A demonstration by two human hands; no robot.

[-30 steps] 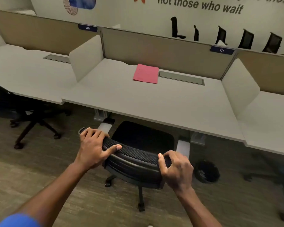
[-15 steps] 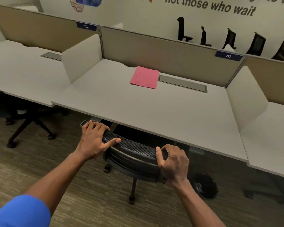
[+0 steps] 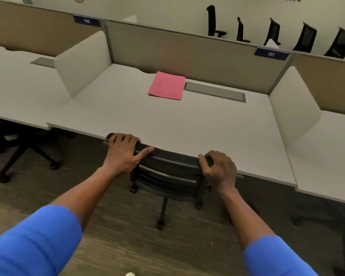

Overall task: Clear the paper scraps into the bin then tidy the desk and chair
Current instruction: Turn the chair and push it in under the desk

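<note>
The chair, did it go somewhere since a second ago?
Yes. The chair has been pushed forward under the desk: its seat, visible before, is now hidden beneath the desktop, and the backrest top sits at the desk's front edge. The left hand and right hand kept their grip on the backrest throughout. The pink folder stayed flat on the desk.

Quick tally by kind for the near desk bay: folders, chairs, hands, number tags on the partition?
Folder: 1, pink, flat on the desk
Chair: 1, pushed under the desk
Hands: 2, left hand, right hand, both on the chair back
Number tags: 2, 110, 111
Total: 6
</note>
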